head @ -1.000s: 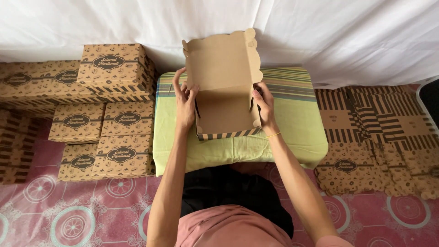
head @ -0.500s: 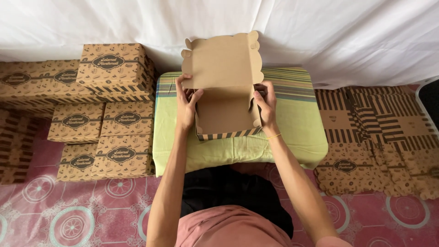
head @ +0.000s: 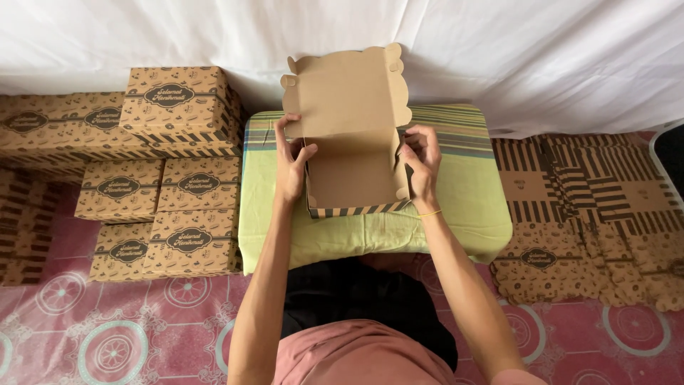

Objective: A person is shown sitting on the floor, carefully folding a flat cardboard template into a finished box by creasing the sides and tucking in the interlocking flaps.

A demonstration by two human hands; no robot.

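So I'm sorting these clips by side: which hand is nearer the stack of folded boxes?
Left. The left hand is on the open box's side facing the folded boxes; the right hand holds the far side.

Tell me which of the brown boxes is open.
The box on the green cushion, between both hands: box has its lid up. The stacked boxes at left are shut.

both hands grip half-folded cardboard box (head: 353,167) on green cushion (head: 470,207)

Cardboard box (head: 353,182) on cushion (head: 463,207) (green)
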